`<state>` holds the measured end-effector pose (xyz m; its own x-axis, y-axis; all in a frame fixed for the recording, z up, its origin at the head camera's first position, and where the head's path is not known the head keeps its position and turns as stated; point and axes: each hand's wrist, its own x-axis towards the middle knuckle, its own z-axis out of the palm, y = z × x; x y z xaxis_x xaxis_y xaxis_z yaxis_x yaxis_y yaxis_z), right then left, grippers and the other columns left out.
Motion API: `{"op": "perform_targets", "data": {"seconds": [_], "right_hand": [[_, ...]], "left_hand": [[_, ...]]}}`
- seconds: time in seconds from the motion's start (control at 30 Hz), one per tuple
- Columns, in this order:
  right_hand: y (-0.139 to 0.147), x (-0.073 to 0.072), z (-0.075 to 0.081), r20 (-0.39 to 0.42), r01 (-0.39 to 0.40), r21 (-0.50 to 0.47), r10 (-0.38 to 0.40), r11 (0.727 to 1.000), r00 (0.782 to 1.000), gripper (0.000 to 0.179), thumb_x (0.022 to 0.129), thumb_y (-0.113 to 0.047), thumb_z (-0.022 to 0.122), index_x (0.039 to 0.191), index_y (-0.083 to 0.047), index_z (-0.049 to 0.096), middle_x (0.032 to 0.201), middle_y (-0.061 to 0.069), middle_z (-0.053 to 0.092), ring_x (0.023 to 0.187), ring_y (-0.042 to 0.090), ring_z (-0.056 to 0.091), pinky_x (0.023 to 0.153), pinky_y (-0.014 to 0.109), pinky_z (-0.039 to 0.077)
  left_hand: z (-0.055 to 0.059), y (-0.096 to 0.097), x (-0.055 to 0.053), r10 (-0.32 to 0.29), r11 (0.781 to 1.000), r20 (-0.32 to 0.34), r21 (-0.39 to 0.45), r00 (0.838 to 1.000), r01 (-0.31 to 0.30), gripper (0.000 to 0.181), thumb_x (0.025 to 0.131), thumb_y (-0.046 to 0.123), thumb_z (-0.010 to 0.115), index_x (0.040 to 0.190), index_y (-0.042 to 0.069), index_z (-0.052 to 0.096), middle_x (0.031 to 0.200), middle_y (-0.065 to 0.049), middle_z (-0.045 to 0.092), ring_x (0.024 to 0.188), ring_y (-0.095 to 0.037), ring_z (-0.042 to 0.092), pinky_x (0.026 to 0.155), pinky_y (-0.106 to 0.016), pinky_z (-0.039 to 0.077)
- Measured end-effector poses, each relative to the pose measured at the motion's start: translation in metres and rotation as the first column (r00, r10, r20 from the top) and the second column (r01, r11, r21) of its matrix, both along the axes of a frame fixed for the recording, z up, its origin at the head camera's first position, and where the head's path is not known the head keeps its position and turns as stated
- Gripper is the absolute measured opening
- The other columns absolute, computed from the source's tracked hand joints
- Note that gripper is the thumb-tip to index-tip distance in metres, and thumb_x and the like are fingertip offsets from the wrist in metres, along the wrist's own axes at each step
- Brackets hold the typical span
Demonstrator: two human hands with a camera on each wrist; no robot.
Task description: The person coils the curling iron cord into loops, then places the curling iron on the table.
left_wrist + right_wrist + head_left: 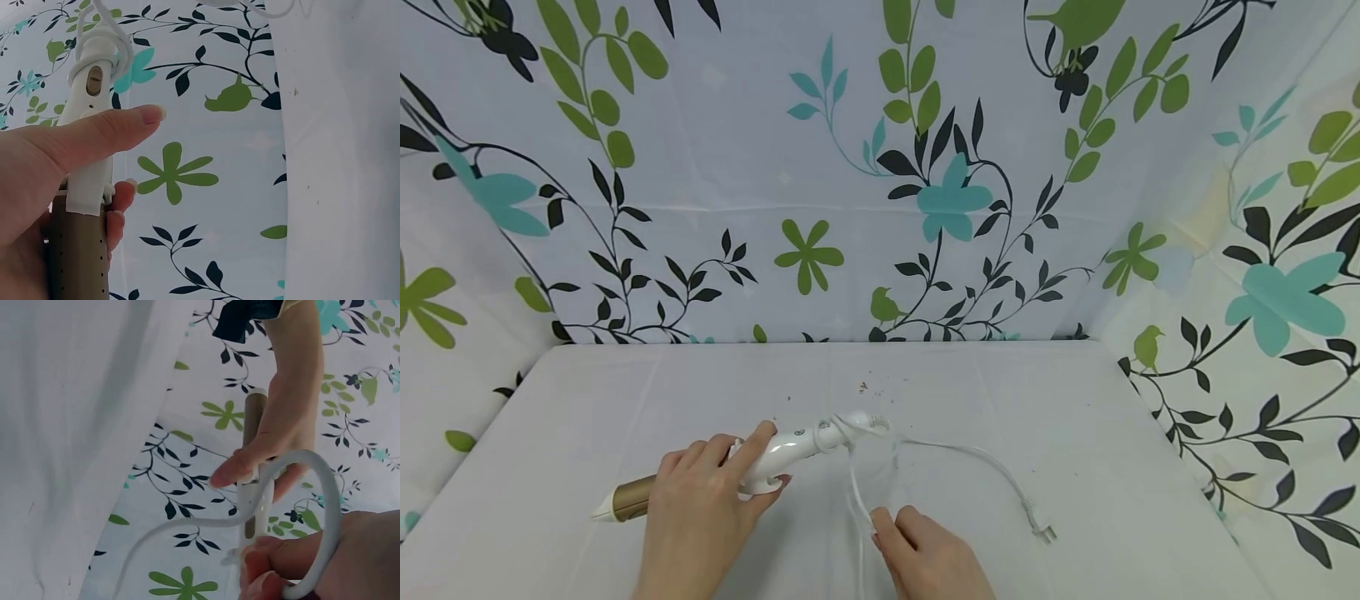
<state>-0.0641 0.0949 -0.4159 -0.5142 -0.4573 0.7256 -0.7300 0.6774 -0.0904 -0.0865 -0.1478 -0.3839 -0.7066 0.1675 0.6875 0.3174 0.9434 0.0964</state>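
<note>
A curling iron [793,448] with a white handle and a gold barrel [634,497] lies slantwise above the white table, its pale tip toward the left. My left hand [700,496] grips it around the middle, near the clamp lever; in the left wrist view the thumb stretches across the handle [90,150]. Between thumb and fingers, my right hand [928,554] pinches the white cord [328,506], which bends in a loop in the right wrist view. Turns of cord [122,59] circle the handle's end. The two-pin plug [1043,532] rests on the table to the right.
The white tabletop [1075,433] has small dark specks [863,387] beyond the curling iron. A leaf-and-bird patterned cloth [737,167] rises behind the table and along both sides.
</note>
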Motion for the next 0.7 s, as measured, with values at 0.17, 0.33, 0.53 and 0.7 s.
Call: {"op": "perform_targets", "data": {"seconds": [0.17, 0.33, 0.53, 0.7], "right_hand": [[0.006, 0.0, 0.002, -0.125, 0.049, 0.107, -0.036, 0.993, 0.992, 0.05, 0.111, -0.033, 0.02, 0.092, -0.015, 0.064, 0.07, -0.006, 0.032, 0.062, 0.003, 0.022, 0.051, 0.007, 0.021], [0.011, -0.005, 0.01, -0.236, 0.061, 0.17, -0.019, 0.984, 0.972, 0.045, 0.104, 0.001, 0.025, 0.085, -0.015, 0.062, 0.07, -0.002, 0.037, 0.061, 0.008, 0.026, 0.051, 0.01, 0.025], [0.018, -0.01, 0.033, -0.309, 0.059, 0.163, -0.006, 0.985, 0.951, 0.042, 0.106, -0.003, 0.032, 0.081, -0.015, 0.063, 0.071, -0.001, 0.044, 0.061, 0.011, 0.029, 0.052, 0.014, 0.025], [0.023, -0.018, 0.048, -0.402, 0.006, 0.139, 0.051, 0.99, 0.914, 0.039, 0.101, 0.003, 0.037, 0.079, -0.014, 0.064, 0.071, -0.001, 0.047, 0.06, 0.012, 0.036, 0.054, 0.016, 0.027]], "left_hand": [[-0.003, 0.006, 0.001, 0.001, 1.0, 0.045, -0.016, 0.999, 0.0, 0.072, 0.046, 0.026, 0.099, 0.112, 0.019, 0.071, 0.08, -0.008, 0.066, 0.07, -0.028, 0.063, 0.065, -0.045, 0.047], [-0.006, 0.014, 0.002, 0.002, 0.999, 0.108, -0.046, 0.994, 0.003, 0.072, 0.047, 0.029, 0.099, 0.113, 0.02, 0.072, 0.082, -0.007, 0.067, 0.072, -0.027, 0.064, 0.069, -0.044, 0.048], [-0.009, 0.018, 0.002, -0.018, 0.999, 0.127, -0.041, 0.992, 0.024, 0.073, 0.048, 0.029, 0.099, 0.114, 0.02, 0.071, 0.083, -0.006, 0.067, 0.074, -0.026, 0.064, 0.07, -0.042, 0.047], [-0.012, 0.02, 0.001, -0.059, 0.997, 0.09, -0.047, 0.994, 0.063, 0.073, 0.047, 0.028, 0.099, 0.114, 0.021, 0.071, 0.08, -0.003, 0.065, 0.072, -0.023, 0.061, 0.07, -0.041, 0.045]]}}
